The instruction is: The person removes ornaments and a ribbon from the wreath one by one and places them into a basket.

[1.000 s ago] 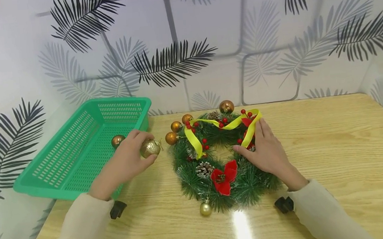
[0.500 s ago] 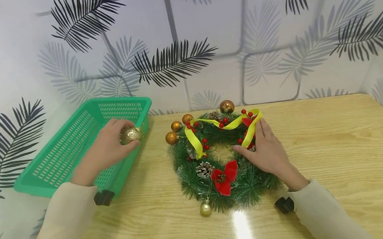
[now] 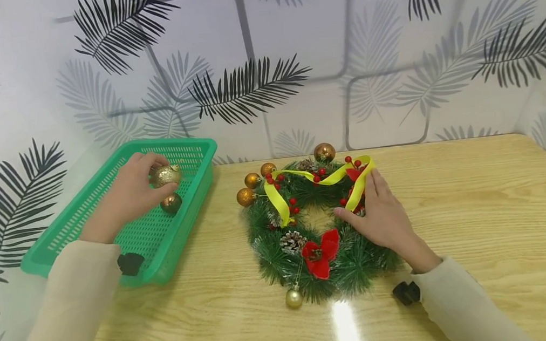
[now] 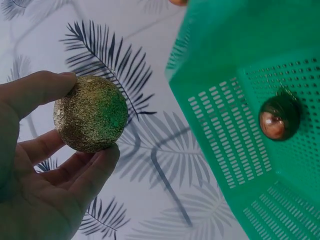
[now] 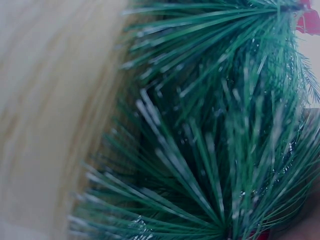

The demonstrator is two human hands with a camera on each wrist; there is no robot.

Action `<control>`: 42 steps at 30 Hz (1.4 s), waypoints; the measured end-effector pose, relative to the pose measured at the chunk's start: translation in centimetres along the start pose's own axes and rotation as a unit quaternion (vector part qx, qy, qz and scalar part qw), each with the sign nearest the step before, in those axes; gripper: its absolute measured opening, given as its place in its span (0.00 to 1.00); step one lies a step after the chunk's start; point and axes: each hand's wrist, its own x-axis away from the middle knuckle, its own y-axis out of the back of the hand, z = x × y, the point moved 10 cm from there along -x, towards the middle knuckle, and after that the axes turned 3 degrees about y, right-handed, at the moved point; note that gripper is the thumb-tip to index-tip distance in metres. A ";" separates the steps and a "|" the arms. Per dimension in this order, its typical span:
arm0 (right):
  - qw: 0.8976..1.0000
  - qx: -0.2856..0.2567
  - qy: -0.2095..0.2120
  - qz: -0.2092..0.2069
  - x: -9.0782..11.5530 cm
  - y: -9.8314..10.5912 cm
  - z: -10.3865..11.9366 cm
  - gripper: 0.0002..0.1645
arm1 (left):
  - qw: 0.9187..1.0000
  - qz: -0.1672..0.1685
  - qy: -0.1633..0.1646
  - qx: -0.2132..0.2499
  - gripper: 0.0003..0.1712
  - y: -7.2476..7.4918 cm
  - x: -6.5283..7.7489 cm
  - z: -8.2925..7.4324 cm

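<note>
Gold ball (image 4: 90,114) pinched in L fingers (image 4: 97,172) over green bskt (image 3: 188,240), R fingers (image 3: 377,194) straight on wreath (image 3: 355,271).

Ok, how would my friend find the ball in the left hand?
Find the big green basket at the left of the head view. Seen against it, the left hand holds a gold ball. It's glittery all over, unlike the smooth, shiny copper ball in the basket.

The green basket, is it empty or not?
The green basket isn't empty: the head and left wrist views show a shiny copper ball inside. The left hand holds a glittery gold ball.
</note>
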 end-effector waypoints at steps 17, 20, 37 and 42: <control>1.000 0.000 0.006 -0.003 -0.1 0.0 0.2 0.64 | 0.999 0.025 0.048 0.006 0.29 0.0 -1.1 6.3; 1.000 0.000 0.008 -0.007 -0.2 0.1 0.3 0.64 | 0.998 0.031 0.059 0.007 0.30 0.0 -1.0 7.3; 1.000 0.000 0.009 -0.010 -0.4 0.1 0.6 0.64 | 0.994 0.055 0.096 -0.003 0.33 -1.4 -0.8 12.0; 1.000 -0.002 0.006 -0.011 0.0 0.1 0.3 0.64 | 0.994 0.059 0.093 0.005 0.32 -2.2 -0.8 12.6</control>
